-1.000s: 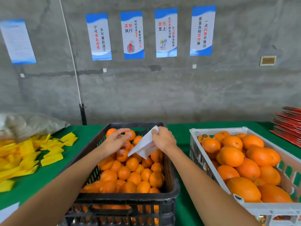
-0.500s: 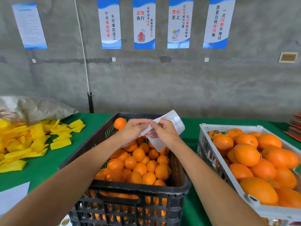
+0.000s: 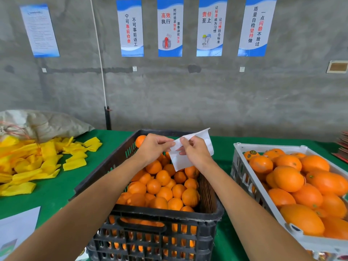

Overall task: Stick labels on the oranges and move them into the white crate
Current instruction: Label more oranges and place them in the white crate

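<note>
A black crate (image 3: 150, 213) in front of me holds several small oranges (image 3: 163, 193). To its right stands the white crate (image 3: 243, 178) filled with larger oranges (image 3: 288, 178), one with a dark round label (image 3: 252, 152). Above the black crate my right hand (image 3: 195, 151) holds a white label sheet (image 3: 178, 160). My left hand (image 3: 152, 147) pinches at the sheet's left edge with thumb and fingertips. Whether a label is between those fingers is too small to tell.
A pile of yellow foam sleeves (image 3: 33, 161) lies on the green table (image 3: 66, 187) at the left, with a grey sack (image 3: 47, 123) behind it. White paper (image 3: 17, 228) lies at the near left. Red items (image 3: 342, 146) are stacked at the far right. A concrete wall stands behind.
My left hand left the oranges in the black crate and rose to the sheet. Both hands lifted, and the left fingers now pinch the sheet's edge.
</note>
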Tool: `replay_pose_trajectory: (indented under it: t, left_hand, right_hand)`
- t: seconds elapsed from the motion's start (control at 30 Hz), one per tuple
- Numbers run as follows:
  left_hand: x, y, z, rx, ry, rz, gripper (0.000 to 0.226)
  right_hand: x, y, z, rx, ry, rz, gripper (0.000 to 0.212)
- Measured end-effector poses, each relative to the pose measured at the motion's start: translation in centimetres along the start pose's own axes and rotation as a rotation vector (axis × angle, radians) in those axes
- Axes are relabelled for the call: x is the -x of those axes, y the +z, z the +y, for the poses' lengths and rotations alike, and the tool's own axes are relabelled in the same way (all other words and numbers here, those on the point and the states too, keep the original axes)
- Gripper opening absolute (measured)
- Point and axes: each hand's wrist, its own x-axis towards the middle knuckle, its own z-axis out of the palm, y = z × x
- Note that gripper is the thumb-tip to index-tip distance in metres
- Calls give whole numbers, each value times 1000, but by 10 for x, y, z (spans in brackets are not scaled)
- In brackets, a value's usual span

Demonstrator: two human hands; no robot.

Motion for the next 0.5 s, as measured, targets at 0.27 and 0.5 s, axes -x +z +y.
replay_pose_trajectory:
  t: [0.27,0.5]
  left_hand:
    - [-4,-5,-6,429,-310,-75,22]
    - [-1,-12,-6,247,-197,-107,24]
  right_hand:
    - [3,-2,-3,104,14,-34,34]
    - [6,-1,-3,87,-29,-68,33]
